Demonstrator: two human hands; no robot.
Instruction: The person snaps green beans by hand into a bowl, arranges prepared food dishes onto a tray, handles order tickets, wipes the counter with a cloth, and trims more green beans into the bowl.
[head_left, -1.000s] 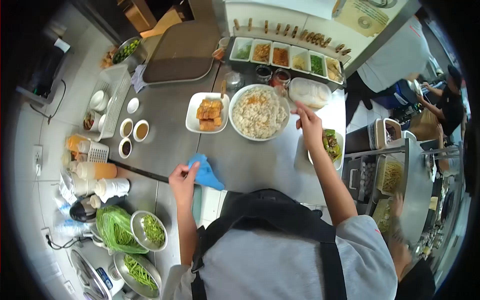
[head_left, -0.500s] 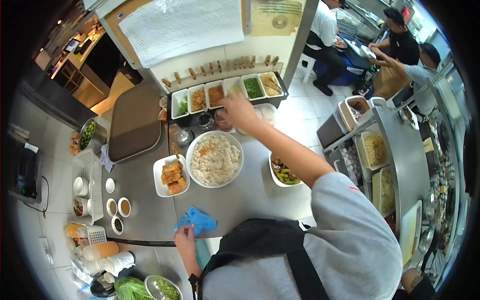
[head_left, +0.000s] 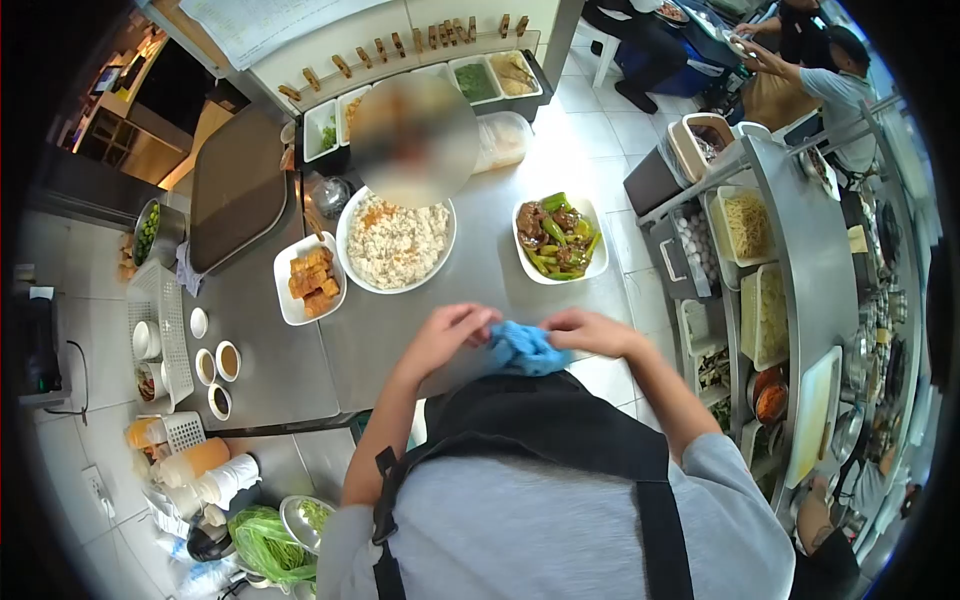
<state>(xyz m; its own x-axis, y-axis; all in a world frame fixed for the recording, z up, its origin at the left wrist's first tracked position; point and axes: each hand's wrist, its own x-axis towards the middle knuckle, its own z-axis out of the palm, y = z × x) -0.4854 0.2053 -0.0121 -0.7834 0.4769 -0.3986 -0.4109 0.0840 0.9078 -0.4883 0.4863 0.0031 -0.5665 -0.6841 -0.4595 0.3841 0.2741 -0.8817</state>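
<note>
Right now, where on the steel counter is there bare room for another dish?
There are bare patches between the rice bowl and the meat-and-pepper dish, and between the sauce cups and the dish of golden cubes. The back is crowded with topping containers; at the near edge, left hand and right hand flank the blue cloth.

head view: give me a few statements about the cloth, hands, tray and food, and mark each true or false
1. The blue cloth is between the left hand and the right hand. True.
2. The blue cloth covers the rice. False: the blue cloth is by the hands, apart from the rice.
3. The golden cubes are left of the rice. True.
4. The brown tray is right of the rice. False: it is to the left.
5. The dark and green food is right of the rice. True.
</note>
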